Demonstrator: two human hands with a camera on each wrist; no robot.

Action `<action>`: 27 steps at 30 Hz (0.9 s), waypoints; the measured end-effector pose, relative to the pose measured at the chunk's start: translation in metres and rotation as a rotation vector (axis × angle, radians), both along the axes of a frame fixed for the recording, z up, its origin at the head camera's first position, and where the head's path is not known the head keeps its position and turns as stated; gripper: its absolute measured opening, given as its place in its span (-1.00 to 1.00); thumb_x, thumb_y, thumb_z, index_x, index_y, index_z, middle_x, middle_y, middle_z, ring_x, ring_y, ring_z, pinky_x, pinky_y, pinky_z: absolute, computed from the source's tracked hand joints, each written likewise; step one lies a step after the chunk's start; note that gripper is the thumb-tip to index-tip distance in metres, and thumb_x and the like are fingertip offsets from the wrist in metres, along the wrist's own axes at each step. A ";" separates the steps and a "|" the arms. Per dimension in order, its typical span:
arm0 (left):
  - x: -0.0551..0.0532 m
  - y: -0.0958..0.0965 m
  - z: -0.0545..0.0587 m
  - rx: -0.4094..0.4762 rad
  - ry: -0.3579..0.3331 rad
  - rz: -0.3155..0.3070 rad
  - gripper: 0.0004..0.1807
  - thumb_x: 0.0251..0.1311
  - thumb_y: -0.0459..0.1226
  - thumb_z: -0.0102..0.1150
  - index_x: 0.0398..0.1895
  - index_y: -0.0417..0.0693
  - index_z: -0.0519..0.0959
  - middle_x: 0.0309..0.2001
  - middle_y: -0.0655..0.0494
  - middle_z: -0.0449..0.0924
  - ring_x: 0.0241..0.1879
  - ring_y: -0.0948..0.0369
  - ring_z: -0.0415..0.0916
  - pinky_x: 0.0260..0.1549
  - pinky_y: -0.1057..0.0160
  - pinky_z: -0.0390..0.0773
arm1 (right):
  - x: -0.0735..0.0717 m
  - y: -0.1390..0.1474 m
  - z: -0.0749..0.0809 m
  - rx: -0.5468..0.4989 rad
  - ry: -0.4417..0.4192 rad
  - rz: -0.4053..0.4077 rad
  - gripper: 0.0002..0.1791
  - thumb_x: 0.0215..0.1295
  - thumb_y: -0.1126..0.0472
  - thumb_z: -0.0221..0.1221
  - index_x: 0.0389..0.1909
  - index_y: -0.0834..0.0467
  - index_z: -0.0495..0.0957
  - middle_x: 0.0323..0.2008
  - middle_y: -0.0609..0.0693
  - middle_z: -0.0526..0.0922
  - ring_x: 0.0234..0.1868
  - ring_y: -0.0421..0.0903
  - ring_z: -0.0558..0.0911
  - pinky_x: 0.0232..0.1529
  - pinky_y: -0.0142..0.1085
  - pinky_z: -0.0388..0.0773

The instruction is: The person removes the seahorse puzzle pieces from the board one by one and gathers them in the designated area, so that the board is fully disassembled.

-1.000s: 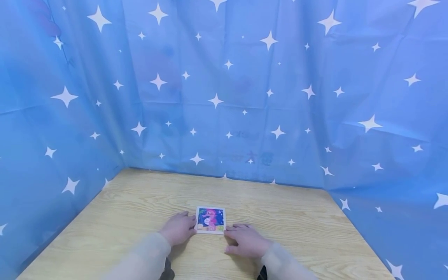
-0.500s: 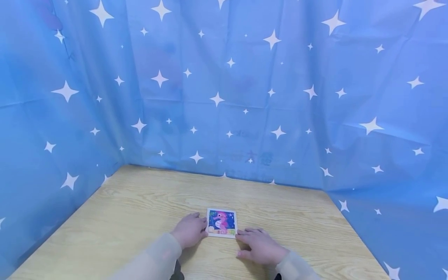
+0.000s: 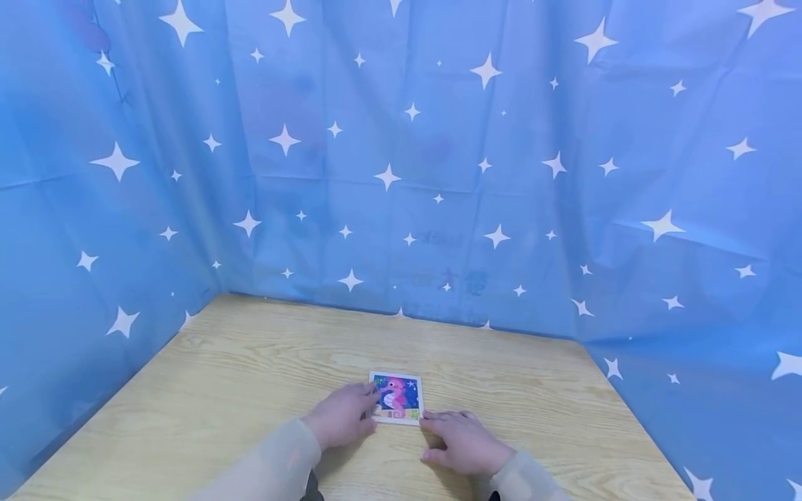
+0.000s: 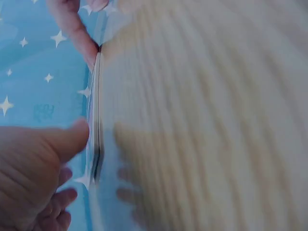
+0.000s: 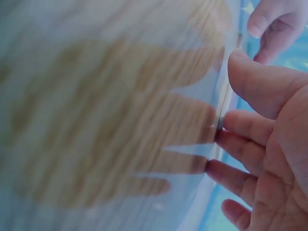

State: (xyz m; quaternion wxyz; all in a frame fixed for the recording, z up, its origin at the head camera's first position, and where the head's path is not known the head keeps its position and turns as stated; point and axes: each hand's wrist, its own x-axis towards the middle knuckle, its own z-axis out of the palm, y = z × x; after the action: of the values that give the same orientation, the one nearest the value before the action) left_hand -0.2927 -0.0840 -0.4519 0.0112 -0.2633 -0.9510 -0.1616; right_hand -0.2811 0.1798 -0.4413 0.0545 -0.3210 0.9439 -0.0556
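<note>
A square picture with a white border, showing a pink seahorse on dark blue, lies face up on the wooden table. My left hand is at its left side, fingertips reaching over the border and covering part of the picture. At the lower right corner, my right hand rests with its fingertips against the edge, thumb spread apart on the table side. The left wrist view shows the picture's thin edge side-on, with the left thumb close to it. Straight, relaxed fingers of the right hand touch the tabletop.
The light wooden table spreads around the picture on all sides. A blue curtain with white stars hangs behind and along both sides of the table, meeting its far edge.
The picture and both hands shifted right in the view, along with a slight shift of the whole scene. Lately the left fingers moved from beside the picture to over its left border.
</note>
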 end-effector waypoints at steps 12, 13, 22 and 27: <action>0.010 0.008 -0.001 -0.102 -0.013 -0.112 -0.53 0.32 -0.04 0.07 0.26 0.07 0.48 0.31 0.12 0.40 0.30 0.05 0.32 0.25 0.04 0.32 | 0.001 -0.004 0.005 0.028 -0.016 -0.018 -0.28 0.19 -0.32 0.12 0.27 0.03 0.46 0.28 -0.03 0.45 0.25 0.07 0.44 0.19 0.12 0.31; 0.009 0.009 0.000 -0.104 -0.014 -0.111 -0.52 0.32 -0.04 0.07 0.27 0.07 0.48 0.31 0.12 0.40 0.30 0.06 0.32 0.25 0.05 0.32 | 0.002 -0.004 0.006 0.029 -0.022 -0.023 -0.27 0.19 -0.31 0.13 0.27 0.04 0.46 0.28 -0.03 0.45 0.26 0.07 0.43 0.19 0.12 0.31; 0.010 0.011 0.004 -0.089 -0.057 -0.110 -0.51 0.31 -0.03 0.08 0.28 0.09 0.46 0.32 0.13 0.38 0.31 0.04 0.30 0.25 0.02 0.32 | -0.025 -0.018 0.024 -0.100 -0.119 -0.071 -0.66 0.26 -0.05 0.22 -0.10 0.08 0.68 -0.15 -0.09 0.68 -0.11 -0.08 0.62 -0.07 -0.12 0.56; 0.010 0.008 -0.001 -0.062 -0.071 -0.126 -0.52 0.31 -0.02 0.08 0.26 0.08 0.48 0.31 0.13 0.39 0.29 0.03 0.33 0.22 0.00 0.35 | -0.051 -0.045 0.016 -0.323 -0.082 -0.166 -0.78 0.28 0.09 0.24 -0.17 0.14 0.67 -0.25 -0.08 0.60 -0.20 -0.10 0.57 -0.11 -0.11 0.55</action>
State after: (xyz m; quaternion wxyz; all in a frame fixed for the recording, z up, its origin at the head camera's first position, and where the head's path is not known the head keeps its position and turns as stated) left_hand -0.2829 -0.0760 -0.4532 -0.0408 -0.3169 -0.9370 -0.1416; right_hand -0.3325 0.1344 -0.4254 0.0362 -0.2439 0.9430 -0.2236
